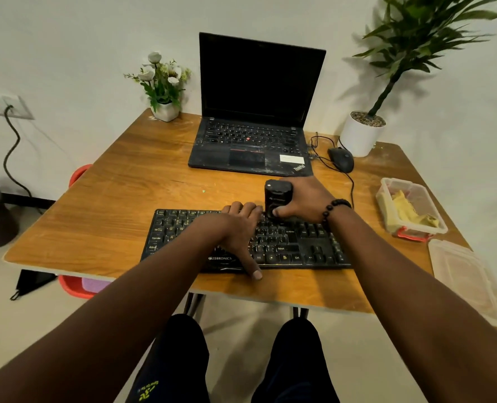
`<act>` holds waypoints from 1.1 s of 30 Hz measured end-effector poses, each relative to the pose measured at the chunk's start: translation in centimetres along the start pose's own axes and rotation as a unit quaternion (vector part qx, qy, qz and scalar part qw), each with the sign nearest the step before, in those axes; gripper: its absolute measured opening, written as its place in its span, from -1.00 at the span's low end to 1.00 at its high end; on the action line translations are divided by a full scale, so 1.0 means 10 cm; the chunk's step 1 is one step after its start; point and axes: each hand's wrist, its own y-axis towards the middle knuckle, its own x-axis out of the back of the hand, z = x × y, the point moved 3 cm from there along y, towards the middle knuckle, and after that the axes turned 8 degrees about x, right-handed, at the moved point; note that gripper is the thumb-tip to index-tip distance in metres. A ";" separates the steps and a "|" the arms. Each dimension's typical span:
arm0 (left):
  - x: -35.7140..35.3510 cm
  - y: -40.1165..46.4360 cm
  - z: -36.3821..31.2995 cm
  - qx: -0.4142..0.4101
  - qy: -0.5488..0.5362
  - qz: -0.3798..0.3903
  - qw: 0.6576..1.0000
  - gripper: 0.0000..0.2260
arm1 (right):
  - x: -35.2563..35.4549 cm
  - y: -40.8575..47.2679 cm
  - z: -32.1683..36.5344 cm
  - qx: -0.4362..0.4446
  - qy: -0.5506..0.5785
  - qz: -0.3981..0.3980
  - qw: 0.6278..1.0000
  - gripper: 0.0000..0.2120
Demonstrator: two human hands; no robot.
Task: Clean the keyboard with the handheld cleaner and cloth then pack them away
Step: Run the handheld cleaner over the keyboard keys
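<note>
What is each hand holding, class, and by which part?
The right hand grips the black cleaner around its body. The left hand holds nothing; it rests flat on the keyboard.

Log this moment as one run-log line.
stage: cleaning | right hand: grips handheld cleaner on keyboard | left hand: flat on keys | cloth: in open container

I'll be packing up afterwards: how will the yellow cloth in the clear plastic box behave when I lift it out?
The crumpled yellow cloth will probably be floppy and light, draping from wherever it's pinched. The clear plastic box with red clips looks light too, so it may slide or lift with the cloth unless steadied.
</note>
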 end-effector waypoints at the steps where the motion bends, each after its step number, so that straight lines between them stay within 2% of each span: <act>1: 0.01 -0.01 0.04 0.009 0.007 -0.002 1.000 0.35 | 0.00 -0.03 -0.05 -0.012 -0.016 0.006 1.000 -0.61; 3: 0.02 -0.02 0.08 0.020 0.023 -0.019 0.999 0.31 | 0.08 -0.06 -0.14 -0.036 -0.057 -0.010 0.998 -0.64; 6: 0.05 -0.02 0.08 0.022 0.032 -0.028 0.999 0.25 | 0.14 -0.10 -0.11 -0.031 0.024 -0.036 0.999 -0.64; 8: 0.06 -0.02 0.07 0.025 0.033 -0.026 0.999 0.25 | 0.08 -0.11 -0.05 -0.016 0.039 -0.013 0.999 -0.65; 15: 0.09 -0.04 0.04 0.037 0.055 -0.021 0.998 0.27 | 0.10 0.07 0.15 0.028 -0.123 0.076 0.989 -0.69; 17: 0.09 -0.04 0.03 0.039 0.055 -0.017 0.998 0.27 | 0.08 0.10 0.19 0.039 -0.112 0.073 0.990 -0.69; 20: 0.08 -0.04 0.03 0.040 0.059 -0.014 0.997 0.28 | 0.05 0.01 0.08 0.029 0.004 0.065 0.997 -0.66; 21: 0.08 -0.03 0.03 0.041 0.061 -0.013 0.997 0.28 | 0.05 -0.01 0.05 0.024 0.009 0.061 0.998 -0.66; 24: 0.09 -0.04 0.01 0.043 0.061 -0.012 0.997 0.29 | 0.08 0.01 -0.01 0.009 -0.042 0.015 0.999 -0.65; 26: 0.09 -0.04 0.01 0.044 0.060 -0.011 0.997 0.29 | 0.09 0.05 0.01 0.016 -0.024 -0.008 1.000 -0.65; 29: 0.07 -0.03 0.04 0.043 0.055 -0.015 0.997 0.29 | 0.01 0.03 0.07 0.026 0.018 0.023 0.999 -0.66; 33: 0.06 -0.03 0.03 0.038 0.053 -0.018 0.998 0.30 | 0.06 0.05 0.01 -0.003 -0.055 0.007 0.998 -0.64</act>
